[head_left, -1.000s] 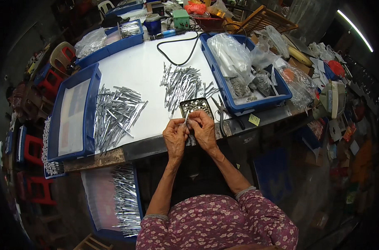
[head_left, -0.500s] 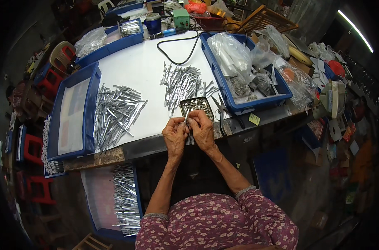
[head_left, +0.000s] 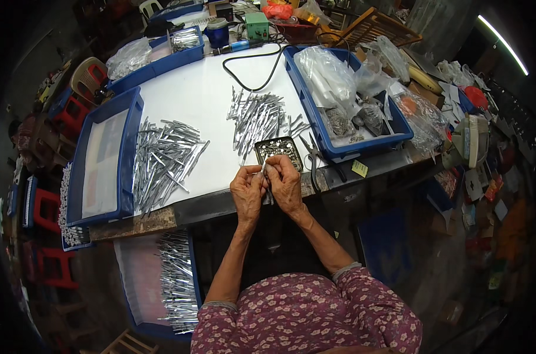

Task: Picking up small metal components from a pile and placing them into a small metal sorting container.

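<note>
My left hand (head_left: 247, 192) and my right hand (head_left: 285, 187) meet at the table's near edge, fingertips pinched together. Between them is a slim silvery rod (head_left: 264, 167), mostly covered by the fingers. Just beyond the hands sits a small dark square tin (head_left: 257, 154) filled with small pale and metallic pieces. Behind it lies a loose pile of silvery rods (head_left: 257, 121). A second pile of similar rods (head_left: 166, 159) is spread on the white sheet to the left. Pliers (head_left: 313, 160) with dark handles lie to the right of the tin.
A blue tray lined with white (head_left: 137, 127) stands at the left. At the right, a blue bin (head_left: 339, 154) holds plastic bags. A black cable (head_left: 238, 81) loops across the white tabletop (head_left: 203, 82). Below the table edge, another blue tray (head_left: 139, 277) carries rows of silvery rods.
Both hands stay in the same place, with only slight finger movement around the rod. The piles, tin and pliers have not moved.
</note>
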`<state>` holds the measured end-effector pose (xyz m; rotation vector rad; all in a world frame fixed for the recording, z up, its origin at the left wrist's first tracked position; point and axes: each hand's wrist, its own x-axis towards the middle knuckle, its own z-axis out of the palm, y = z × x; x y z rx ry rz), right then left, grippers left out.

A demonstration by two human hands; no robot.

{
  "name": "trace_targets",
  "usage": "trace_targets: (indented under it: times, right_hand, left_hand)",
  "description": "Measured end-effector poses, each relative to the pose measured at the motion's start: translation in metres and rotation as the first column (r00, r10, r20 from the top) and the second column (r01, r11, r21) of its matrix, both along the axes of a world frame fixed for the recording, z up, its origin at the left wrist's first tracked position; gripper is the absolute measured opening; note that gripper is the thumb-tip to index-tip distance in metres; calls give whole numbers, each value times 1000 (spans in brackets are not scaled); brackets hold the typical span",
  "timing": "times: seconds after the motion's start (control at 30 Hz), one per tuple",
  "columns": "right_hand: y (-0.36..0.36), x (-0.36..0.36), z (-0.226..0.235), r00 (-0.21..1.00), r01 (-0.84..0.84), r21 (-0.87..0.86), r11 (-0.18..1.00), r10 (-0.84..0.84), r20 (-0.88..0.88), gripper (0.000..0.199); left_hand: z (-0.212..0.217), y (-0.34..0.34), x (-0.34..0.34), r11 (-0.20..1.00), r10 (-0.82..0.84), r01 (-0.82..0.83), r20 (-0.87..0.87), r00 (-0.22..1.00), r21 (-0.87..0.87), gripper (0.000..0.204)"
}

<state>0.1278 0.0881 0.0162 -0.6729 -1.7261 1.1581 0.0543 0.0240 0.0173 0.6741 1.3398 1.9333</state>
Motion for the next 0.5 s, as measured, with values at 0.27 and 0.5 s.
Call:
trace_targets:
  times: [0.27, 0.5]
  right_hand:
    - [-2, 2, 9, 999, -17, -25, 1000, 18, 46, 12]
    - [-3, 2, 5, 1000, -12, 9, 1000, 12, 2, 15]
  left_hand:
    - [1, -1, -1, 1000, -6, 6, -4, 1000, 2, 10]
    - [0, -1, -2, 999, -23, 22, 16, 1000, 27, 10]
